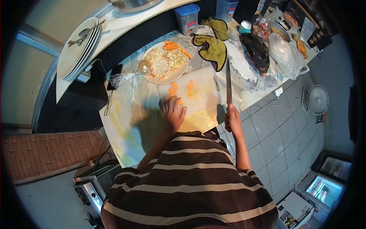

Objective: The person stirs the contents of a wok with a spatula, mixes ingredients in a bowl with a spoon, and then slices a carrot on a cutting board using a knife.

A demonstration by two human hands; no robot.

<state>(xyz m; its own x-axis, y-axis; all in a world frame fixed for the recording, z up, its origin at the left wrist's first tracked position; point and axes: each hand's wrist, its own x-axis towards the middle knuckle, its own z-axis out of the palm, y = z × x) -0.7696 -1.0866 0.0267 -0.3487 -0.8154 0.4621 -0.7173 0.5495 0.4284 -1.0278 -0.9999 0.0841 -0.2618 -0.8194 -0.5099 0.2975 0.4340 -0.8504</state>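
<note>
My left hand (174, 114) rests on the near left part of the white cutting board (207, 86), fingers stretched out and thumb apart. Orange carrot slices (173, 90) lie just beyond its fingertips, and one small piece is by the thumb side. A second cluster of chopped carrot (190, 87) sits nearer the board's middle. Off the board's right side, my right hand (232, 120) is wrapped round the handle of a long knife (228, 82), its blade pointing away from me. Behind the board stands a plate (165, 81) of shredded vegetable with carrot pieces on top.
Green cloths (213, 49) lie behind the board, near a blue-lidded container (187, 19). Plastic bags (284, 55) and a dark bag (256, 51) crowd the right. A phone (115, 74) lies at left, below stacked plates (82, 47). A fan (317, 100) stands on the floor.
</note>
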